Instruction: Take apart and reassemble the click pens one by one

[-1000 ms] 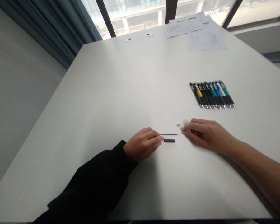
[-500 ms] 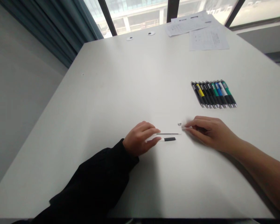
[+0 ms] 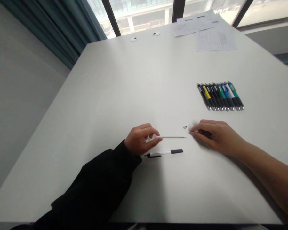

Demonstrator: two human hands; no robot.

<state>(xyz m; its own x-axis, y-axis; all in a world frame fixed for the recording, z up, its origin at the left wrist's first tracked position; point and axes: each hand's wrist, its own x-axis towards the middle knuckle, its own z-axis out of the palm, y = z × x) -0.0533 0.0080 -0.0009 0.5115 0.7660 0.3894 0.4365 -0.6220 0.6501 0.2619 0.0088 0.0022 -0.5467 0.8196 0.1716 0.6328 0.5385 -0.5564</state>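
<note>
My left hand (image 3: 144, 138) lies on the table with thumb and index fingertip closed at the left end of a thin dark pen refill (image 3: 174, 137). The refill lies flat and its light tip points right. Nearer to me rests a white-and-black pen barrel (image 3: 165, 153), apart from the fingers. My right hand (image 3: 210, 132) is closed in a pinch just right of the refill's tip. A tiny piece shows at its fingertips, too small and blurred to name. A small silvery pen part (image 3: 185, 127) lies just beyond, touching neither hand.
A row of several click pens (image 3: 220, 96) in black, yellow, green, blue and white lies at the right. Printed papers (image 3: 215, 40) are at the far edge by the window. Two white oval discs (image 3: 156, 33) sit along the back of the white table (image 3: 110, 86).
My left hand has let go of the pen barrel, which now lies nearer to me, and its fingers have closed at the refill's end. My right hand has barely moved.
</note>
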